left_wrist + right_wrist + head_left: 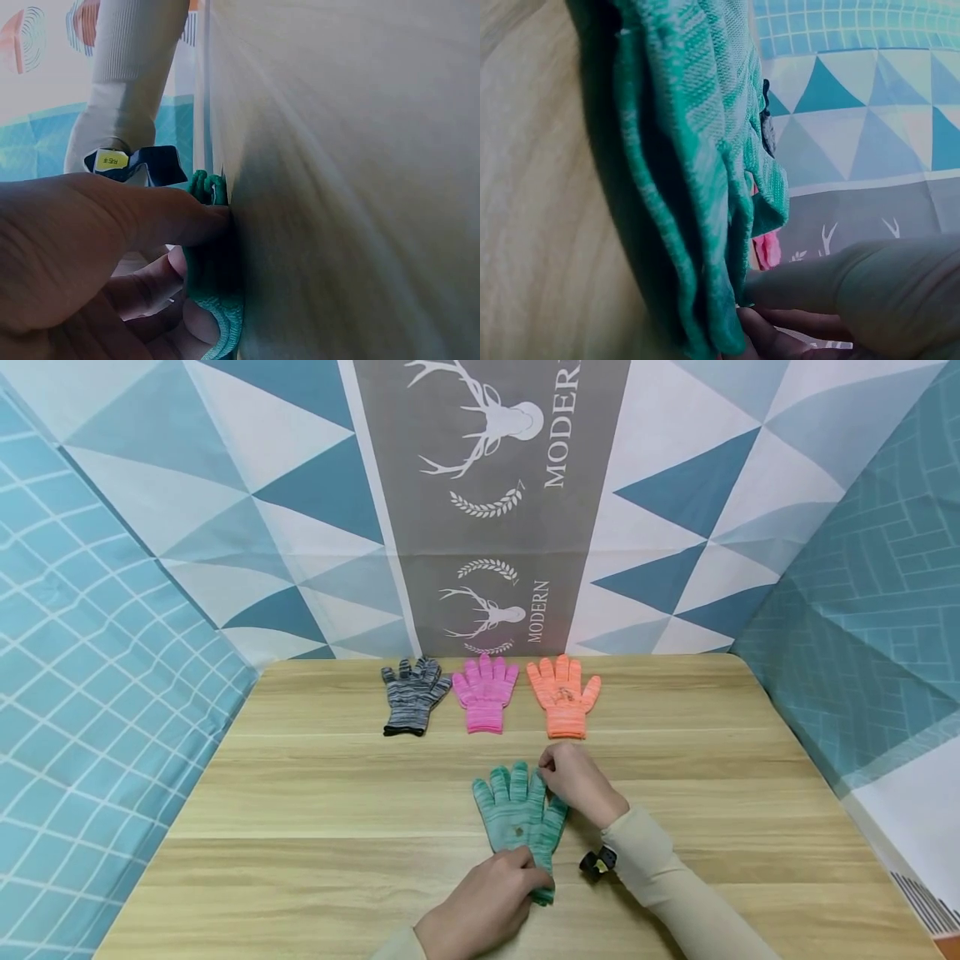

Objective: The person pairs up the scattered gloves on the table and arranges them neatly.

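Note:
A green knitted glove (517, 822) lies on the wooden table, its fingers pointing away from me and its cuff towards me. At the cuff, my left hand (487, 897) pinches the fabric between thumb and fingers; the left wrist view shows the green cuff (214, 300) folded between them. My right hand (581, 781) pinches the tip of one glove finger at the upper right. In the right wrist view the green knit (697, 150) runs down to the thumb and fingertips of that hand (802, 300).
Behind the green glove lie a grey-black glove (411, 697), a pink glove (485, 693) and an orange glove (564, 697) in a row near the table's (337, 793) far edge. A patterned cloth (300, 527) hangs behind. A small black device (597, 863) is worn at my right wrist.

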Tool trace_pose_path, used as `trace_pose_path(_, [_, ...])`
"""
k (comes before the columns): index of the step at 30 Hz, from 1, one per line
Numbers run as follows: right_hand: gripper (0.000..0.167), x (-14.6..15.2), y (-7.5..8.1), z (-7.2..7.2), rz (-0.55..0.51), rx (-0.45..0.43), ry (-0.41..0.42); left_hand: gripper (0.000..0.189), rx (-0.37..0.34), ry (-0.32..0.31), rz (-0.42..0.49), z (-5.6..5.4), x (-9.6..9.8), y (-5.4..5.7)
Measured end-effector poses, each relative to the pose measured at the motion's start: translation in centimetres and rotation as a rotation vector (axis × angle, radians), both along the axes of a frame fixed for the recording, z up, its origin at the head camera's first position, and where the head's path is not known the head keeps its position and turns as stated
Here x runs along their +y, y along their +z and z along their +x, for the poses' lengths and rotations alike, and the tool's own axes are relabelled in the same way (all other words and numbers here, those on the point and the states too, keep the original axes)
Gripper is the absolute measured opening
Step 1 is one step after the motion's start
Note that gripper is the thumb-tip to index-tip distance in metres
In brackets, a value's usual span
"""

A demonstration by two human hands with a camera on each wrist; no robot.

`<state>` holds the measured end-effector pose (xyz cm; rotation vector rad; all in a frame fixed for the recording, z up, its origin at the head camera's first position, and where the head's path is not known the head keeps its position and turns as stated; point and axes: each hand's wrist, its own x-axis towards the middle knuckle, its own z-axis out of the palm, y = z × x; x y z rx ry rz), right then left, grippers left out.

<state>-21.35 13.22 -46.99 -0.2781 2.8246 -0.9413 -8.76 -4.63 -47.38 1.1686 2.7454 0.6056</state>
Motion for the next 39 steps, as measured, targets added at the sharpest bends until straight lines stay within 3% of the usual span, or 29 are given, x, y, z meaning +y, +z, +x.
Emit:
trace_pose_path(10, [0.030, 0.3, 0.3, -0.5, -0.030, -0.055, 0.011, 0.021, -0.023, -0.011, -0.012, -0.1, -0.1, 0.1])
trace_pose_path(13, [0.025, 0.3, 0.2, -0.7, -0.011, -0.033, 0.016, 0.019, -0.050, -0.009, -0.023, -0.1, -0.1, 0.1])
trace_pose_path(17, [0.003, 0.2, 0.1, -0.8, -0.004, -0.007, 0.017, 0.017, -0.083, -0.014, -0.043, -0.2, -0.2, 0.2])
trace_pose_path(19, [0.008, 0.0, 0.2, -0.7, -0.021, 0.001, 0.022, 0.016, -0.092, -0.020, -0.052, -0.2, -0.2, 0.4])
trace_pose_path(29, [0.008, -1.1, 0.4, -0.5, -0.045, 0.064, 0.114, 0.017, 0.008, -0.056, -0.031, -0.1, -0.4, 0.3])
trace_pose_path(39, [0.006, -1.6, -0.3, -0.7, 0.003, 0.138, 0.167, 0.018, 0.027, -0.063, -0.009, 0.0, -0.6, 0.1])
